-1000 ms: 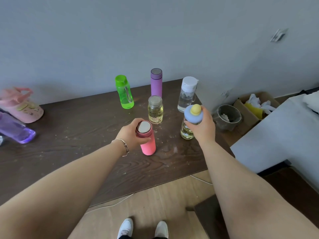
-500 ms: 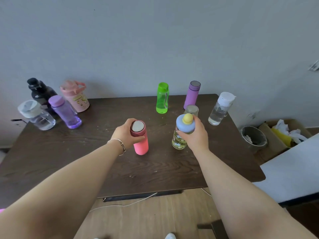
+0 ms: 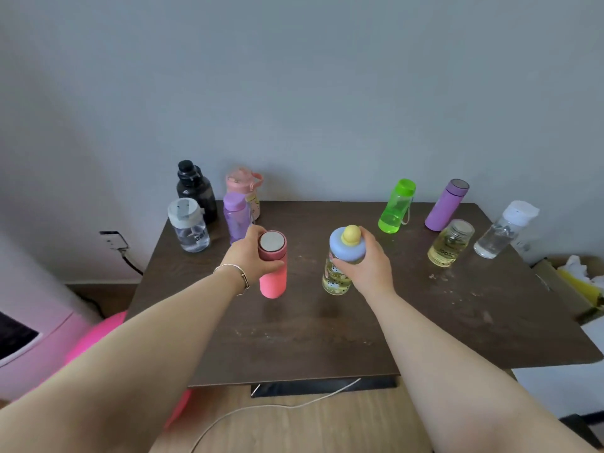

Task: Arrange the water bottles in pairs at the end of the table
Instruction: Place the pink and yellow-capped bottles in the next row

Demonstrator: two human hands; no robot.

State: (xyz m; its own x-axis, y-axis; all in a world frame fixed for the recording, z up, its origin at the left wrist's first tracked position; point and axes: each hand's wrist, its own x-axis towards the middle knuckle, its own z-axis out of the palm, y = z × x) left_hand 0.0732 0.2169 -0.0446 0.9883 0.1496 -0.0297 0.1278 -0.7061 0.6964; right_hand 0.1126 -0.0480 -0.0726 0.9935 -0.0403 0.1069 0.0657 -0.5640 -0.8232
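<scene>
Broadly, the dark wooden bench [image 3: 327, 338] carries everything, with four bottles grouped at its far left corner: a black bottle [image 3: 196, 192], a pale pink jug [image 3: 245, 184], a clear bottle with a grey lid [image 3: 189, 227] and a purple bottle [image 3: 236, 214]. Toward the far right corner stand a green bottle [image 3: 396, 207], a purple flask [image 3: 446, 206], a small jar of yellow liquid [image 3: 449, 245] and a clear bottle with a white cap [image 3: 503, 230].

Near the middle, the left hand [image 3: 248, 256] has its fingers wrapped round the upper part of a pink flask [image 3: 274, 276], and the right hand [image 3: 371, 266] grips a printed bottle with a blue cap [image 3: 336, 273] just under that cap. Whether either base touches the bench I cannot tell.

The flask looks stiff, matte and easy to grip, probably light if empty. The printed bottle looks smooth, hard and see-through, with yellowish contents adding weight; holding it at the shoulder below the wide cap should stop it slipping. Both seem tall and narrow, so they would likely tip if set down carelessly beside the left group.
</scene>
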